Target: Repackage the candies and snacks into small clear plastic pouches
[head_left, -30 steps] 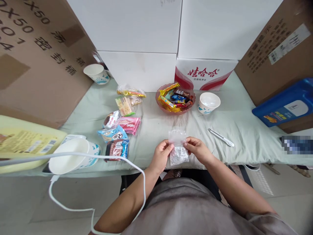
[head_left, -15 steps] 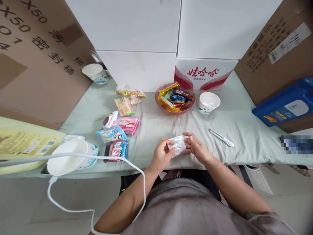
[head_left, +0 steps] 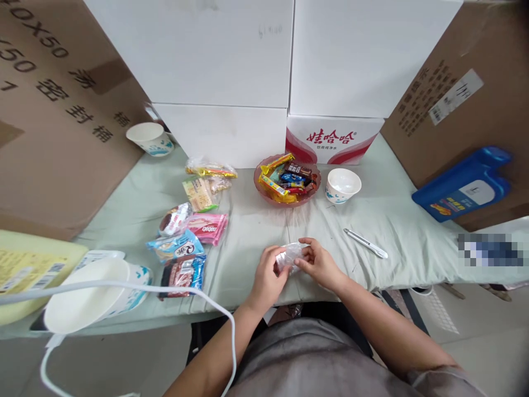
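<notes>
A crumpled clear plastic bag [head_left: 288, 255] is squeezed between my two hands just above the near edge of the green-covered table [head_left: 397, 220]. My left hand [head_left: 268, 278] grips its left side. From the right, my right hand [head_left: 318, 263] pinches it with thumb and fingers. Beyond my hands stands a reddish bowl [head_left: 286, 179] full of wrapped sweets, with a white paper cup [head_left: 342, 186] beside it. A white utility knife [head_left: 365, 243] lies right of my right hand.
Several snack packets [head_left: 188, 237] lie left of my hands. A white paper bowl [head_left: 86, 289] and a white cable [head_left: 124, 286] are at the near left. Another cup [head_left: 149, 138] stands far left. Cardboard and white boxes [head_left: 231, 60] wall the back; a blue jug [head_left: 465, 184] lies right.
The bag was held spread open a second ago; now it is folded and bunched small between both hands. The view has shifted slightly, so everything sits lower in the frame.
</notes>
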`<control>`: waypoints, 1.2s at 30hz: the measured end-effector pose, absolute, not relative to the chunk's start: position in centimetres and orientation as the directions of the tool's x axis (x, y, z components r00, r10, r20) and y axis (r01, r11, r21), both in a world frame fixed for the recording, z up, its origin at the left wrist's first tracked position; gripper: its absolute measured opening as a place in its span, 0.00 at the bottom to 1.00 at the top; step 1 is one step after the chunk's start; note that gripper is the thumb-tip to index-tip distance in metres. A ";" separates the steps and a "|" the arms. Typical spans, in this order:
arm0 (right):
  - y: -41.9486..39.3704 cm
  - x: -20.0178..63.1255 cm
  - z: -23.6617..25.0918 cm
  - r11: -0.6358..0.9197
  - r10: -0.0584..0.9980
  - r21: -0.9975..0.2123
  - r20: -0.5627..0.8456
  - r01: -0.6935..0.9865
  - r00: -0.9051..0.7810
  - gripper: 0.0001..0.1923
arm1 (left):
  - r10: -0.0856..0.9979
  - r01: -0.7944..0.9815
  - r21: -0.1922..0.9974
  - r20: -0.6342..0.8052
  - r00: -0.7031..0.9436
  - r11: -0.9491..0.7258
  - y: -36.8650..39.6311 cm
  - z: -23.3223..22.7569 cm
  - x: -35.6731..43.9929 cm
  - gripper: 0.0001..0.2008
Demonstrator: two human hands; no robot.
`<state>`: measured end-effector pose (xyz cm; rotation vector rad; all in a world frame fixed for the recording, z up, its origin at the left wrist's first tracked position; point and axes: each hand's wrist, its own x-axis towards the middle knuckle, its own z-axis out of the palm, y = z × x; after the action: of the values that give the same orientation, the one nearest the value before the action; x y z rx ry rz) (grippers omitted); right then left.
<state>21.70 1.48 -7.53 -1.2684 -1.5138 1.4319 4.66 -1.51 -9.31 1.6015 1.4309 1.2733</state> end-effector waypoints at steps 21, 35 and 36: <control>22.7 32.9 0.6 0.054 0.964 -0.041 0.264 0.998 -0.041 0.19 | 0.956 0.311 0.904 0.272 0.115 -0.294 -1.8 -8.4 4.4 0.06; 17.0 10.0 2.1 0.780 0.618 -0.368 0.326 0.507 -0.715 0.13 | 0.947 0.274 0.907 0.298 0.122 -0.320 -1.7 -8.7 4.6 0.04; 16.5 7.8 1.4 0.728 0.659 -0.418 0.212 0.543 -0.721 0.16 | 0.947 0.276 0.906 0.301 0.116 -0.322 -1.7 -8.7 4.6 0.05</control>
<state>7.82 16.46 1.37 -0.9328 -2.5854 0.4680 4.62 -1.67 -8.74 1.7046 1.2007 1.2329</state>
